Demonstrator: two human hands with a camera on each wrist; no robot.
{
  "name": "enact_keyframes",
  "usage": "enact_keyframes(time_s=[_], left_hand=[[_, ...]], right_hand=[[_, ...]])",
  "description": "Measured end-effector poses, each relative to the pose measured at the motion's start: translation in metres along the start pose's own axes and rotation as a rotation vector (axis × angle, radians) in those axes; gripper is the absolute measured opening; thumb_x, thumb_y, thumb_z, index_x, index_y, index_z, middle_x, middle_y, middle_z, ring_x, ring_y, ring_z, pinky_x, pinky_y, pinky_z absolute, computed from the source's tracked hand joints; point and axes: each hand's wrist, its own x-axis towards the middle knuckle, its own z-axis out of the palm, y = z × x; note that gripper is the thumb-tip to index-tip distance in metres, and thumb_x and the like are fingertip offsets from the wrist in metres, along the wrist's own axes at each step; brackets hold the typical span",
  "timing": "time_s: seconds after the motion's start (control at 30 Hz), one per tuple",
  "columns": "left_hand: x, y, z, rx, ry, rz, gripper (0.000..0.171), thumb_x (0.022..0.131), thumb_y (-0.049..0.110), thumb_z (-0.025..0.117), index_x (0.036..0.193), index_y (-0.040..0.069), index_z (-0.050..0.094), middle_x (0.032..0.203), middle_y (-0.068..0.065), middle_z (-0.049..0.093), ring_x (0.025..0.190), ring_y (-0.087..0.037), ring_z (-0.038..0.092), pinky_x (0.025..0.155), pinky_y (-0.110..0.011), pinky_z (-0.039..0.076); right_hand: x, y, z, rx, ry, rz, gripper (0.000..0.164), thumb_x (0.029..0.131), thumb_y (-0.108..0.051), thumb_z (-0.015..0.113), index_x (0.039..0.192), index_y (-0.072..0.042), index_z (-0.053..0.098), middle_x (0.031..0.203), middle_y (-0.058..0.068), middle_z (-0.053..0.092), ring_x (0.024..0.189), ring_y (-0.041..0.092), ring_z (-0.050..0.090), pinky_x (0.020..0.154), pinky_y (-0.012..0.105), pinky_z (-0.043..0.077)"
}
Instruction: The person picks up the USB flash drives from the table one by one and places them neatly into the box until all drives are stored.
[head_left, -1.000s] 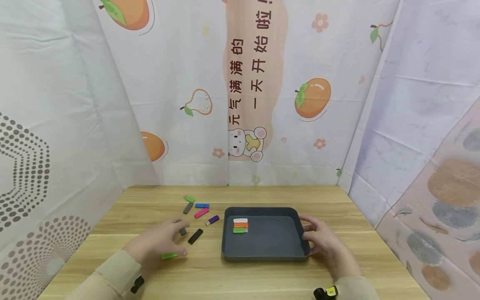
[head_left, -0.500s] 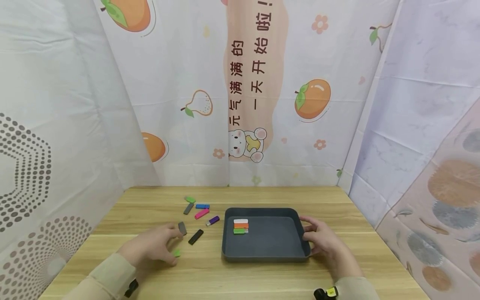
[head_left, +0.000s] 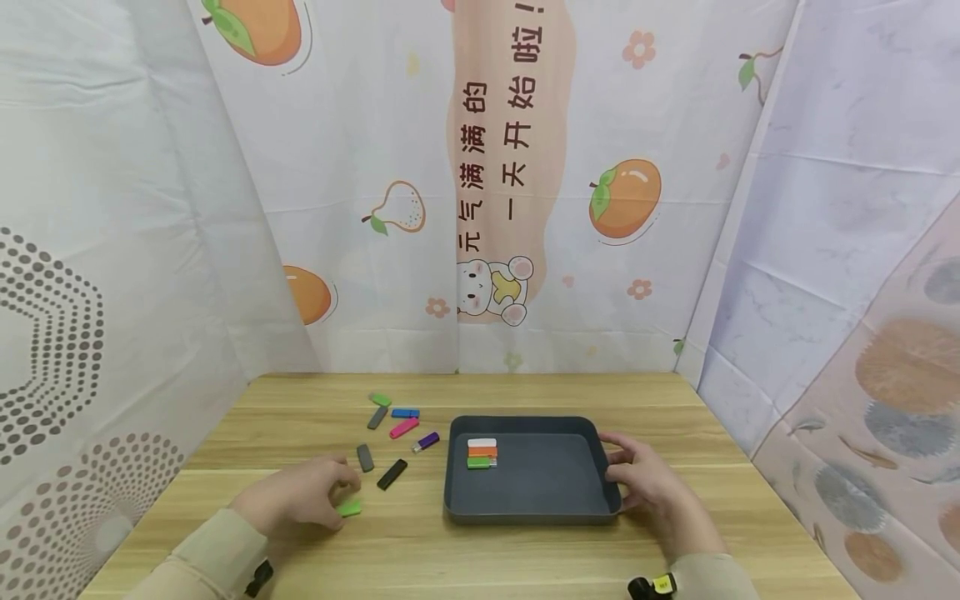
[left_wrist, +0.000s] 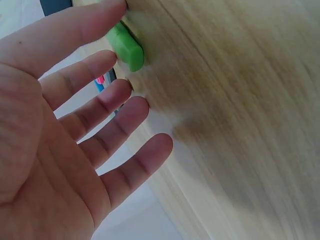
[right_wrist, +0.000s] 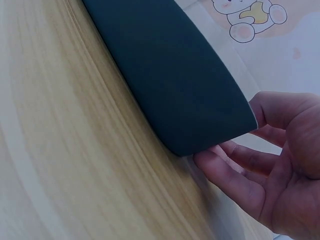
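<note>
My left hand (head_left: 297,492) hovers low over the left of the table, thumb and index finger on either side of a green USB stick (head_left: 349,507). In the left wrist view the other fingers are spread and slightly bent, and that green stick (left_wrist: 128,49) lies on the wood by the thumb and index tips; its far end is hidden. A dark grey tray (head_left: 555,479) sits right of centre, with white, orange and green USB sticks (head_left: 477,462) in a row at its left. My right hand (head_left: 651,477) holds the tray's right rim, fingers curled about its wall.
Between left hand and tray lie a grey stick (head_left: 365,457), a black stick (head_left: 392,474) and a purple stick (head_left: 426,442). Farther back are pink (head_left: 403,427), blue (head_left: 406,412), another grey (head_left: 377,417) and another green stick (head_left: 380,399). A printed curtain (head_left: 360,292) hangs behind the table.
My left hand has drawn back to the left, uncovering the nearer grey stick, and its thumb and index have moved closer to the green stick. My right hand and the tray stay put.
</note>
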Motion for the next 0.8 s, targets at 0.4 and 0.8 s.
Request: enact_keyframes(time_s=[0.4,0.8], left_hand=[[0.0001,-0.0003,0.0003,0.004,0.016,0.026,0.036,0.068,0.007,0.085,0.102,0.013,0.075,0.098,0.004,0.058,0.081,-0.016,0.055,0.072,-0.036,0.051],[0.0052,-0.0064,0.0057,0.046,0.04,0.045,0.025,0.073,0.006,0.083,0.081,0.025,0.069,0.085,0.011,0.053,0.076,-0.008,0.052,0.07,-0.033,0.05]], right_hand=[[-0.0006,-0.0009,0.0004,-0.004,-0.007,-0.001,0.075,0.083,0.009,0.059,0.154,-0.001,0.036,0.126,0.031,0.054,0.096,0.034,0.065,0.061,0.058,0.058],[0.0,-0.0003,0.0005,0.002,0.008,0.012,0.076,0.082,0.008,0.06,0.154,-0.002,0.038,0.125,0.03,0.055,0.094,0.033,0.064,0.06,0.058,0.058]])
